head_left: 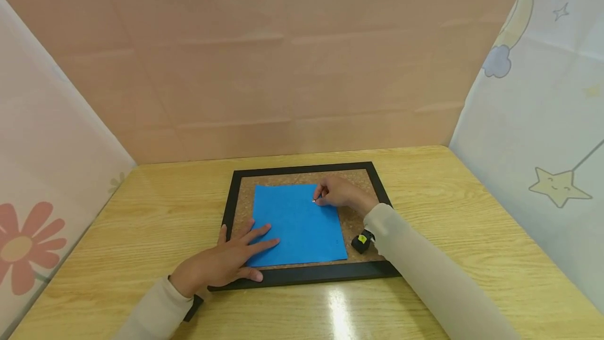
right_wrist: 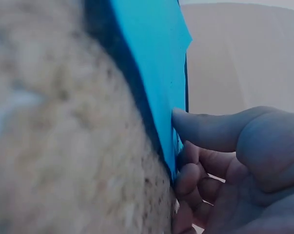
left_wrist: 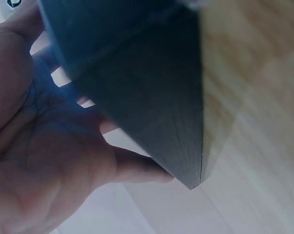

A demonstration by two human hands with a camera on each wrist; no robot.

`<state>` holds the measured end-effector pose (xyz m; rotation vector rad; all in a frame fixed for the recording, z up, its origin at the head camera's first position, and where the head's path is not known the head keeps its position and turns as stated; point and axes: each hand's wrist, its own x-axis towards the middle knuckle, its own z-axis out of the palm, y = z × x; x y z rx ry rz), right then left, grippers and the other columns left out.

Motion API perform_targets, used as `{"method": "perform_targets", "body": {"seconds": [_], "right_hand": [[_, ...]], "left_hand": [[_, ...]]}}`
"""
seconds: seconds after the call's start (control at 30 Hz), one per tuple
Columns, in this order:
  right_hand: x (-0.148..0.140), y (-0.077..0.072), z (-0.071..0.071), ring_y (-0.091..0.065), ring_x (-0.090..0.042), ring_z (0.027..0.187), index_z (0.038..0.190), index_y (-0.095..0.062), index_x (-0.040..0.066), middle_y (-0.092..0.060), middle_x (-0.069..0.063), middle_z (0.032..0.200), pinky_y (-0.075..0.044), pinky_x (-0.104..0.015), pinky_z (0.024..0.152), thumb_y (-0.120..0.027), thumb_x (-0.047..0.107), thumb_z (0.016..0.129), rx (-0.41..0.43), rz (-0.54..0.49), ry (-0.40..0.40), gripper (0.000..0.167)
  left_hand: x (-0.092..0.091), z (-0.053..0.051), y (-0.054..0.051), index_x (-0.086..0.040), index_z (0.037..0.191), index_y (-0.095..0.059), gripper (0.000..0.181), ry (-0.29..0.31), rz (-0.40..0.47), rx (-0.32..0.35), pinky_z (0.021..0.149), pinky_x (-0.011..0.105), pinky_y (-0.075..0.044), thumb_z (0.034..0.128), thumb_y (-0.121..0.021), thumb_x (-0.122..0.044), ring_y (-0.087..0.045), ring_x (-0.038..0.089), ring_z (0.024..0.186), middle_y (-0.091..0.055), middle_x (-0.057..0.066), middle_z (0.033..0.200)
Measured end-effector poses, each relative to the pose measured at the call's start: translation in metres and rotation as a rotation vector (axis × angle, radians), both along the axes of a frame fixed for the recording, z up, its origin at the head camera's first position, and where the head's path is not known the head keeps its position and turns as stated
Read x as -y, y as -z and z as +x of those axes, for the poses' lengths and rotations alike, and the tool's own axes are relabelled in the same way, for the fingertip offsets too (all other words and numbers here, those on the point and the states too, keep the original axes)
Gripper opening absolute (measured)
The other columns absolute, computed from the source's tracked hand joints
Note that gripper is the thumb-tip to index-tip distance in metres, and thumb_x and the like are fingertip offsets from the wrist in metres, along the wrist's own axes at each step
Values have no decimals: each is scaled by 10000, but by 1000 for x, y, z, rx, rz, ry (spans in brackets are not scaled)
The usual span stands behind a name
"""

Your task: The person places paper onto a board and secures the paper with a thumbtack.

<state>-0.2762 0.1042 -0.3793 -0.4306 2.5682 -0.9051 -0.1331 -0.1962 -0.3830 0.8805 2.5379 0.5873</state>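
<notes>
A square blue sheet of paper (head_left: 297,230) lies on a cork board (head_left: 354,219) with a black frame (head_left: 311,275). My left hand (head_left: 222,264) rests with spread fingers over the board's lower left corner, its fingertips on the sheet's left part. In the left wrist view, the palm (left_wrist: 54,151) is beside the dark frame edge (left_wrist: 156,97). Near the sheet's upper right corner, my right hand (head_left: 337,191) pinches a tiny shiny thumbtack (head_left: 313,201) against the paper. In the right wrist view, the fingers (right_wrist: 210,129) touch the paper (right_wrist: 161,73); the tack is hidden there.
The board lies on a light wooden table (head_left: 165,214). A pinkish sheet wall (head_left: 292,67) stands behind it, with printed panels (head_left: 557,119) on both sides. A black wrist camera (head_left: 360,243) hangs below the right wrist, over the board's right part.
</notes>
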Motion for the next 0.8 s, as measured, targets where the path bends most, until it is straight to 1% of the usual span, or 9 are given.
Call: {"method": "perform_targets", "body": {"seconds": [0.17, 0.33, 0.43, 0.5, 0.53, 0.63, 0.7, 0.73, 0.8], "right_hand": [[-12, -5, 12, -537, -182, 844, 997, -707, 102, -647, -47, 965, -458, -304, 741, -660, 108, 960, -110, 48, -110, 60], [-26, -9, 27, -588, -155, 853, 1064, -718, 112, -689, -33, 1017, -500, -337, 760, -593, 198, 1014, -207, 93, -221, 159], [-36, -14, 40, -615, -162, 929, 1138, -698, 133, -675, -25, 1093, -518, -380, 815, -567, 289, 1030, -271, 145, -260, 231], [-44, -17, 50, -613, -174, 998, 1189, -686, 140, -661, -26, 1167, -509, -407, 870, -558, 331, 1031, -341, 189, -289, 279], [-49, -18, 55, -611, -213, 1063, 1231, -671, 139, -644, -48, 1226, -498, -448, 911, -554, 349, 1030, -372, 211, -304, 313], [-64, -19, 69, -515, -323, 1291, 1360, -601, 149, -549, -106, 1419, -413, -566, 1033, -551, 389, 1023, -457, 268, -369, 416], [-73, -16, 77, -368, -388, 1436, 1442, -530, 182, -438, -132, 1539, -314, -645, 1102, -537, 414, 1023, -478, 303, -415, 478], [-78, -15, 81, -291, -412, 1481, 1471, -499, 204, -389, -138, 1576, -268, -672, 1122, -527, 434, 1023, -491, 324, -434, 504], [-85, -10, 88, -241, -415, 1507, 1502, -459, 248, -345, -122, 1610, -234, -669, 1145, -501, 471, 1025, -532, 378, -469, 528]], "left_hand": [[0, -2, -1, -297, 1568, -329, 714, 5, 4, -4, 1023, 844, 67, 933, -598, -482, 13, 477, 1533, -138, 102, 1685], [2, -2, -2, -286, 1565, -339, 718, -1, 12, 0, 1015, 848, 69, 928, -608, -477, 10, 488, 1529, -144, 111, 1683], [3, -2, -2, -275, 1564, -344, 717, -1, 31, 2, 1013, 846, 73, 929, -613, -469, 12, 494, 1526, -145, 119, 1681], [3, -1, -2, -275, 1565, -341, 717, -2, 35, 0, 1017, 844, 71, 930, -609, -473, 11, 492, 1526, -143, 118, 1682], [3, -1, -2, -276, 1565, -341, 718, -3, 36, -1, 1018, 843, 71, 929, -608, -474, 11, 491, 1527, -142, 115, 1682], [4, -2, -1, -279, 1566, -337, 718, -6, 28, -3, 1021, 842, 70, 930, -601, -480, 17, 486, 1528, -136, 112, 1684], [5, -3, -1, -278, 1566, -338, 719, -6, 25, -5, 1020, 843, 67, 929, -600, -484, 17, 489, 1527, -137, 115, 1683], [5, -3, -1, -277, 1566, -338, 719, -7, 27, -5, 1019, 843, 67, 929, -599, -484, 19, 492, 1525, -138, 118, 1683], [6, -3, -1, -274, 1567, -336, 718, -10, 26, -2, 1029, 836, 73, 932, -599, -482, 29, 485, 1528, -131, 115, 1684]]}}
